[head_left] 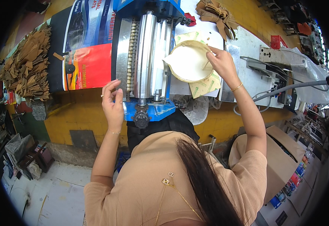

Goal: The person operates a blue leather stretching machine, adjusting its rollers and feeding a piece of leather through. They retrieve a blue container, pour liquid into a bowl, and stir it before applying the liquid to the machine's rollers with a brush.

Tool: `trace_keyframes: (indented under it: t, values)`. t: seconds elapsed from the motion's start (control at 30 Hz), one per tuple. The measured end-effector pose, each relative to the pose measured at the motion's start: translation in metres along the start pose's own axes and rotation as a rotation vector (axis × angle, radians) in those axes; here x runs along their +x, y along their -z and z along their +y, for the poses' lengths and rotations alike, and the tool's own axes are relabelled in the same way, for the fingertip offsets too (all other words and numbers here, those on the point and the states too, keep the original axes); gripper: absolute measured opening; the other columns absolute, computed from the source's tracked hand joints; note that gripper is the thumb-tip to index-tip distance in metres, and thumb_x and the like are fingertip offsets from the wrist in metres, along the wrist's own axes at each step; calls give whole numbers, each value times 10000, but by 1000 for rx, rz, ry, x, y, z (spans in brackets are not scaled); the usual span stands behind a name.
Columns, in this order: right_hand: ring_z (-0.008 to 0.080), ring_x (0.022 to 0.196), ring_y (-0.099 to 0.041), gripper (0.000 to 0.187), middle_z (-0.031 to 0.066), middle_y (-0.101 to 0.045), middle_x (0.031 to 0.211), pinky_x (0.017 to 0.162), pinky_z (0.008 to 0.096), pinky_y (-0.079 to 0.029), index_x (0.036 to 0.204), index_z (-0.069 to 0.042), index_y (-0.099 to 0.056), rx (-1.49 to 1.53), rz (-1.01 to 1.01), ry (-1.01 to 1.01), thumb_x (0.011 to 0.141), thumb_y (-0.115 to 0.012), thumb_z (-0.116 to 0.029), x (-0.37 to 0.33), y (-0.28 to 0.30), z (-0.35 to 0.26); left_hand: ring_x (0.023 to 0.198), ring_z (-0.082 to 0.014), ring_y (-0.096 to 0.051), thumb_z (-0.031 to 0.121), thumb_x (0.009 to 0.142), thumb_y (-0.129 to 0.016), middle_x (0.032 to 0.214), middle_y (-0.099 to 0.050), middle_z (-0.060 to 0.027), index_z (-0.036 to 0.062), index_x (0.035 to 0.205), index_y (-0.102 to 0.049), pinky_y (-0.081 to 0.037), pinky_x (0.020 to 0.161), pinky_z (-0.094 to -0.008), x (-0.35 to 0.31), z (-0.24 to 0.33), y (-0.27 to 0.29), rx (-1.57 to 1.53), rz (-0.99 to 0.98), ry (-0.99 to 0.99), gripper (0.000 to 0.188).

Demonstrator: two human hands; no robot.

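My right hand (221,62) is closed at the right side of a spouted jug (175,72), whose rim is crusted yellowish. A thick white liquid (191,60) fills much of it. Something thin shows in the liquid by my fingers; I cannot tell what it is. The spout points left, beside the white-coated roller (159,71) of a blue-framed roller machine (164,109). A shiny metal roller (145,56) lies left of that one. My left hand (112,101) is held by the machine's near left corner, fingers loosely bent, thumb apart, holding nothing.
Brown leather-like pieces are heaped in a large pile (27,64) at the left; a smaller stack (217,15) lies at the back right. Printed sheets (93,67) cover the surface left of the machine. A grey hose (292,87) and cables run along the right.
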State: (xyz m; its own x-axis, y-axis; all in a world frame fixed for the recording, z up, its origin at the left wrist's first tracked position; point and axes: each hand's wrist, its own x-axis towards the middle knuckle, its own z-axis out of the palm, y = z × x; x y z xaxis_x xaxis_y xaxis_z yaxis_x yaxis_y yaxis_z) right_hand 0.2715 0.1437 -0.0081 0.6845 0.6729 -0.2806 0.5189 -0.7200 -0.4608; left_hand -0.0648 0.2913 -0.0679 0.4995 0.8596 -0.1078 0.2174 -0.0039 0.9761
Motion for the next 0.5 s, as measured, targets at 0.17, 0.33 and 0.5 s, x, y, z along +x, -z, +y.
trace_keyframes:
  t: [0.17,0.33,0.5]
  values:
    - [372,714,-675,435,237,-654,717,695,407,-535,1129,-82,-704,6,5,5,835,-510,-337,0,-1,2,1110,-157,-540,2,940,-546,1216,-549,-77,-19,1182,-581,-415,999,-298,-1,-5,1,-12,3,3,246]
    - [387,736,-671,420,234,-657,738,696,421,-531,1126,-112,-709,10,2,0,838,-518,-351,1,-1,5,1106,-171,-541,51,918,-586,1227,-547,-100,20,1174,-600,-463,902,-292,1,-4,2,-35,-7,59,258]
    - [390,725,-663,412,235,-647,716,693,439,-526,1128,-113,-707,51,19,20,842,-523,-346,0,-4,8,1110,-183,-532,55,904,-604,1204,-545,-85,23,1193,-591,-454,918,-301,35,17,6,-5,-25,27,290]
